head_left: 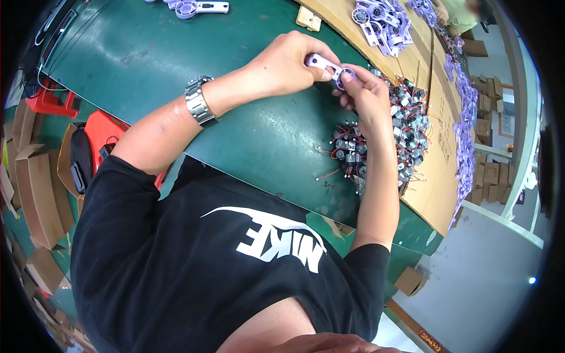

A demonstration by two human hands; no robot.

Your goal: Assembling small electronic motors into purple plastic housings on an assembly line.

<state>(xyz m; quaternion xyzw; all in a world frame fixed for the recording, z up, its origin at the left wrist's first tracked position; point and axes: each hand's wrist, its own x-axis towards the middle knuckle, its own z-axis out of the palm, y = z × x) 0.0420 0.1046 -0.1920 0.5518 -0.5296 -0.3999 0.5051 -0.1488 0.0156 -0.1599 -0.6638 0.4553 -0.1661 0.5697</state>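
1. On my feed, the lavender plastic handle-and-ring piece [320, 61] is up between both hands, above the green tabletop [259, 138], its ring end toward the right.
2. I see the left hand [288, 62] with thumb and fingers closed around the handle end; the palm side is turned away from me.
3. The right hand [371, 100] pinches the ring end, thumb laid on it; the lower fingers curl loosely. I cannot tell whether anything sits inside the ring.
4. Right beside that hand, and partly behind its forearm, I have a heap of small motors [410, 130] with red wires, spread over the tabletop and a cardboard sheet [440, 170].
5. Farther up on the cardboard I make out a pile of lavender plastic pieces [385, 26]; a pale yellowish block [308, 19] lies near the cardboard's edge.
6. A long band of lavender pieces [466, 135] runs along the cardboard's right side.
7. At my top edge, more lavender parts [203, 7] lie on the tabletop.
8. A metal-banded wristwatch [198, 101] circles the left wrist.
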